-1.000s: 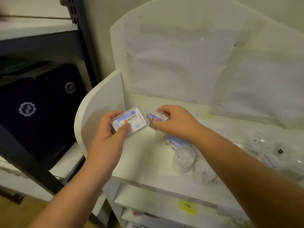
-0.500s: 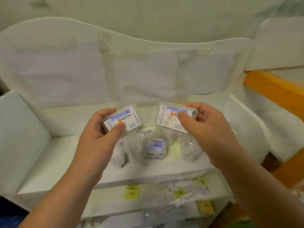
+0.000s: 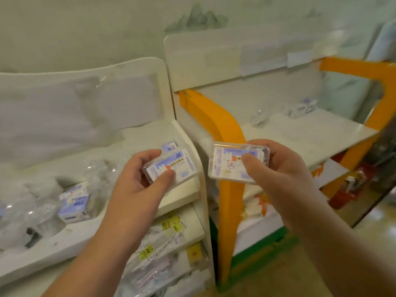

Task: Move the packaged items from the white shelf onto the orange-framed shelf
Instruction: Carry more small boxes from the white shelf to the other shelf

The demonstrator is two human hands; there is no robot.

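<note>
— What do the packaged items look like?

— Small flat boxes of clear plastic with rounded corners, each with a white and blue printed label showing through the lid. The left box (image 3: 171, 168) has a "50" printed in one corner, some characters and a small red mark. The right box (image 3: 236, 162) carries a blue band along the top and a round red and white emblem.

— Where are they?

— Both are up in the air in front of the shelves. The left hand (image 3: 139, 183) pinches its box, thumb pressed on the label and fingers curled behind it, over the right end of the white shelf (image 3: 137, 142). The right hand (image 3: 285, 172) clamps the other box the same way, thumb on top and fingers wrapped round the far edge, in front of the orange post (image 3: 227, 133) of the orange-framed shelf (image 3: 300, 136).

— Anything left on the white shelf?

— Yes. A blue and white carton (image 3: 74, 204) lies among crumpled clear plastic bags (image 3: 27, 209), and one more small box (image 3: 169, 146) peeks out just behind the left hand's fingers.

— And on the orange-framed one?

— A few small blue and white packages (image 3: 302, 107) sit at the back of its top board, too blurred to read. Lower tiers of both units hold more wrapped goods with yellow tags (image 3: 173, 222).
</note>
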